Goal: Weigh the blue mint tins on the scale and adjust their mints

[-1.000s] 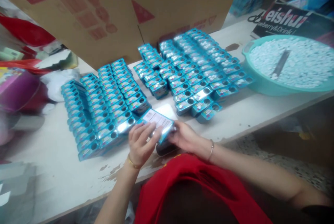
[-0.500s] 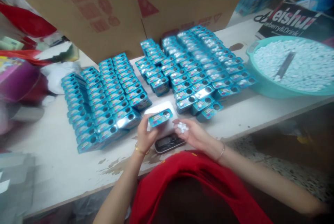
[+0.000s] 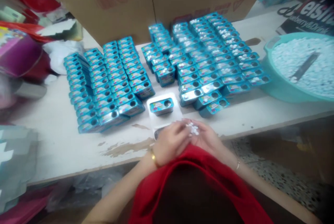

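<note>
A small blue tin (image 3: 161, 105) with a round hole in its top stands upright on a white scale (image 3: 176, 109). Just in front of it my left hand (image 3: 173, 138) is bent over, its fingers together and their tips at the white tablets; what they pinch, if anything, is hidden. My right hand (image 3: 208, 137) is cupped round a small heap of white tablets (image 3: 193, 129). The scale's dark display end is mostly covered by my left hand.
Rows of blue tins (image 3: 114, 81) stand at the left. More tins (image 3: 206, 53) are at the right, several with tablets on top. A turquoise basin (image 3: 276, 88) full of tablets holds a scoop-like strip (image 3: 305, 67). Behind stands a large cardboard box (image 3: 130, 18).
My left hand has let go of the blue tin, which now stands on the scale. That hand has moved toward me and right, to the tablets in my right hand. The view has shifted.
</note>
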